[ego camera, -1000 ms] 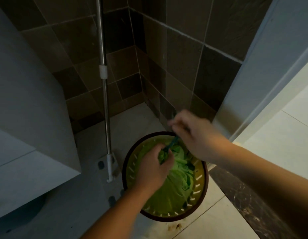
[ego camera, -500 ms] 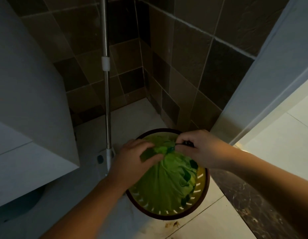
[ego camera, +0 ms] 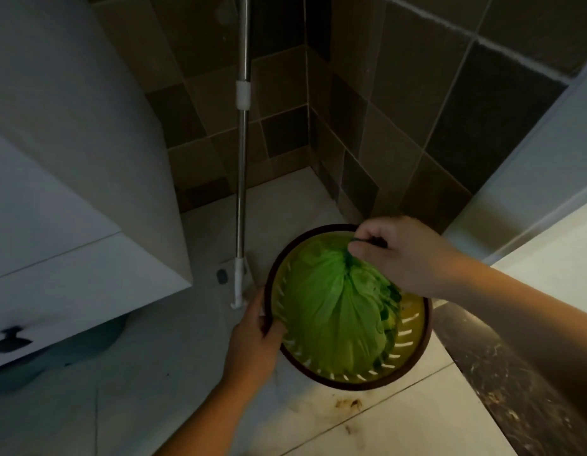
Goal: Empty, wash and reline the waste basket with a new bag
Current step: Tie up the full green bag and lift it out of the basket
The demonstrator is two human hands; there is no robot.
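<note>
A round waste basket [ego camera: 414, 363] with a dark brown rim and slotted yellow-green inside stands on the tiled floor in a corner. A full green bag [ego camera: 325, 307] sits in it, gathered to a knot at the top. My right hand [ego camera: 407, 255] pinches the bag's dark tie at that knot, above the basket's far side. My left hand [ego camera: 256, 337] grips the basket's left rim, thumb over the edge.
A mop with a metal pole [ego camera: 242, 179] leans in the corner just left of the basket. A white cabinet [ego camera: 71, 199] juts out at the left. Dark tiled walls close the corner behind. A dark stone threshold [ego camera: 502, 383] and a door frame lie at the right.
My left hand has left the bag's top and moved down to the basket's left rim. My right hand keeps the tie and has pulled the gathered bag top up and right.
</note>
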